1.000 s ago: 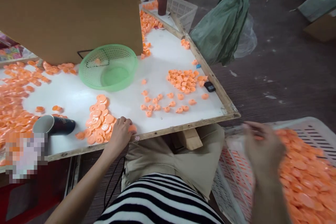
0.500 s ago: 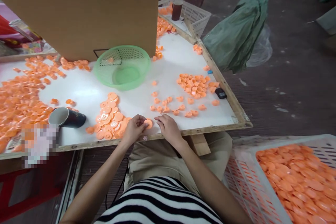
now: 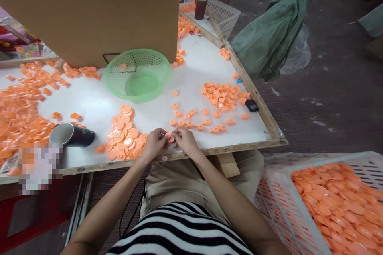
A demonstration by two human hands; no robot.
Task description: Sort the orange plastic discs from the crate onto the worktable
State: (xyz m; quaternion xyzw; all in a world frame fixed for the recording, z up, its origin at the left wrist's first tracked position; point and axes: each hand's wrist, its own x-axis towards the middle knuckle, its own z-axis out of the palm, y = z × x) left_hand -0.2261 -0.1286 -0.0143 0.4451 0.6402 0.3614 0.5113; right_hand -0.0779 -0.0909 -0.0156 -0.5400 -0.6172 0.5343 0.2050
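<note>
Above the table's front edge, my left hand (image 3: 155, 143) pinches a round orange plastic disc (image 3: 169, 137) by its left side. Closed at the disc's opposite side is my right hand (image 3: 186, 142), its thumb and fingertips on the rim. Whether a smaller piece sits between those fingertips is hidden. A heap of orange discs (image 3: 122, 133) lies just left of my left hand. Small orange cup-shaped pieces (image 3: 206, 122) are scattered beyond my right hand, with a denser pile of them (image 3: 223, 95) farther back.
A green plastic basket (image 3: 137, 91) stands mid-table before a tall cardboard sheet (image 3: 119, 16). On the left a dark mug (image 3: 78, 135) lies tipped beside a large orange heap (image 3: 18, 115). Wooden strips (image 3: 263, 121) edge the table. A white crate (image 3: 308, 207) of orange discs stands at right.
My right hand has moved left and closed on the disc's right side. The disc has tilted between both hands. The view has shifted slightly.
</note>
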